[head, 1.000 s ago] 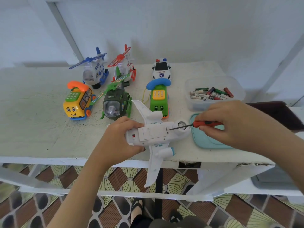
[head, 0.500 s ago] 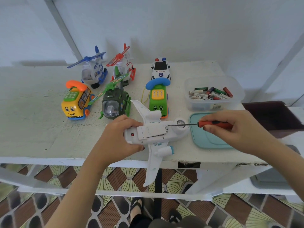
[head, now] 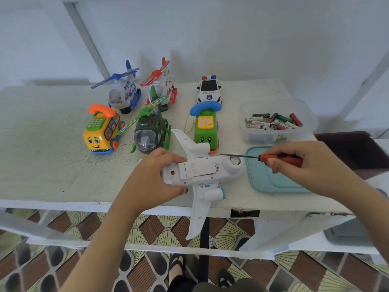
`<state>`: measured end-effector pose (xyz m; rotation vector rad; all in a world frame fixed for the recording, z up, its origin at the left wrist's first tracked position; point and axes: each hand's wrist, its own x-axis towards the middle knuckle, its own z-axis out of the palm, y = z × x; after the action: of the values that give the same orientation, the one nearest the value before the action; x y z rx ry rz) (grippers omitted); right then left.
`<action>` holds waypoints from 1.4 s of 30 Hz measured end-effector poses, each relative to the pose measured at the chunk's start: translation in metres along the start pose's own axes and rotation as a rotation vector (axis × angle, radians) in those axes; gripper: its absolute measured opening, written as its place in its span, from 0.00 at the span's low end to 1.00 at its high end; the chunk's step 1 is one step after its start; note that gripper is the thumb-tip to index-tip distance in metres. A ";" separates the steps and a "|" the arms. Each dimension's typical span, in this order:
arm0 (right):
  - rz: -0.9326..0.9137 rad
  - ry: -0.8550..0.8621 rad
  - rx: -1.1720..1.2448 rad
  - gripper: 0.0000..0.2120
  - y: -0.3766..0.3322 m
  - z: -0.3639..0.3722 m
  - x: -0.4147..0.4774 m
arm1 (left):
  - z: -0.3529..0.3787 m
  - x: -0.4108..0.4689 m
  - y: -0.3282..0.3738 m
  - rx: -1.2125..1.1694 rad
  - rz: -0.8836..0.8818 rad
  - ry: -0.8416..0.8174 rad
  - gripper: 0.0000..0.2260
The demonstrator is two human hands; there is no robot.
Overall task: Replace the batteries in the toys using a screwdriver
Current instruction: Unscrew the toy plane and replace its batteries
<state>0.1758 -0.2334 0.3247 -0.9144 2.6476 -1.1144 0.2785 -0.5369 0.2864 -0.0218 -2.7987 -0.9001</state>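
White table [head: 42, 165], toys [head: 101, 133] ranked behind. Left hand [head: 155, 175] wrapped round airplane [head: 210, 186], belly-up at 6 o'clock edge. Right hand [head: 315, 165] pinching screwdriver [head: 280, 159], tip withdrawn toward 2 o'clock off battery cover [head: 197, 168]. Screw judged released; cover still seated.

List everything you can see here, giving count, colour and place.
plane: 1, white, belly up, front centre
screwdriver: 1, red handle, tip near the plane
helicopters: 3; blue-white and red-white at the back, green in the middle
toy phones: 2; yellow left, green centre
police car: 1, white, back
tub: 1, clear, right
batteries: many, mixed colours, in the tub
lid: 1, teal, in front of the tub
table: 1, white
left hand: holds the plane
right hand: holds the screwdriver
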 end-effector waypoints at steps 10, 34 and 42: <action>-0.063 0.018 -0.076 0.08 -0.016 0.008 -0.002 | -0.007 0.001 0.002 0.037 -0.064 -0.062 0.23; -0.201 -0.002 -0.323 0.18 -0.044 -0.028 0.003 | -0.028 0.001 0.056 -0.222 -0.399 -0.142 0.29; -0.163 -0.059 -0.217 0.13 -0.047 -0.011 0.011 | -0.024 0.006 0.055 -0.237 -0.465 -0.185 0.29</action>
<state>0.1863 -0.2591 0.3660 -1.2019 2.7251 -0.8246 0.2815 -0.5064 0.3378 0.5586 -2.8970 -1.3930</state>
